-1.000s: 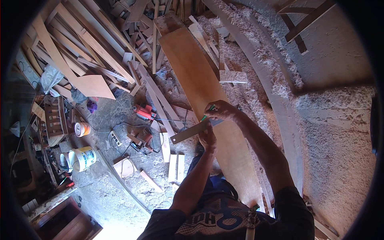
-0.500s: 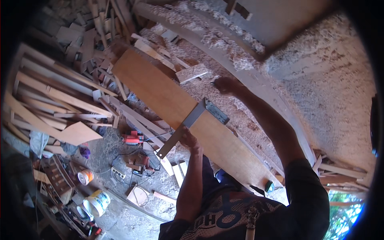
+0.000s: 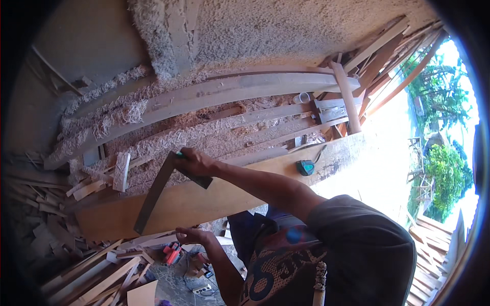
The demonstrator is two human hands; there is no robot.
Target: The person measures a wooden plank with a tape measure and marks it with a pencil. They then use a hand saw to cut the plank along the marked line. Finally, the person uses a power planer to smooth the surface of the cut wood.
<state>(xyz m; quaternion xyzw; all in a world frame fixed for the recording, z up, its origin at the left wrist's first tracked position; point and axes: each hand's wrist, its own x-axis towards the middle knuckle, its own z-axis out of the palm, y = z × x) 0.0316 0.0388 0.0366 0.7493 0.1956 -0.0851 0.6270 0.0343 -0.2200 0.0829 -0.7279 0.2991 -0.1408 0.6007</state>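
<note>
Over the board (image 3: pixel 204 199), right fingers (image 3: pixel 187 160) gripping square (image 3: pixel 166 169), long blade (image 3: pixel 154 196) down-left, left fingers (image 3: pixel 185 232) parted

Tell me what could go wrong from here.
The dark grey metal L-shaped square is held by the right hand alone, so it might tilt or slip. The teal-and-black tape measure lies loose on the long brown wooden plank near the right forearm, which could knock it.
</note>
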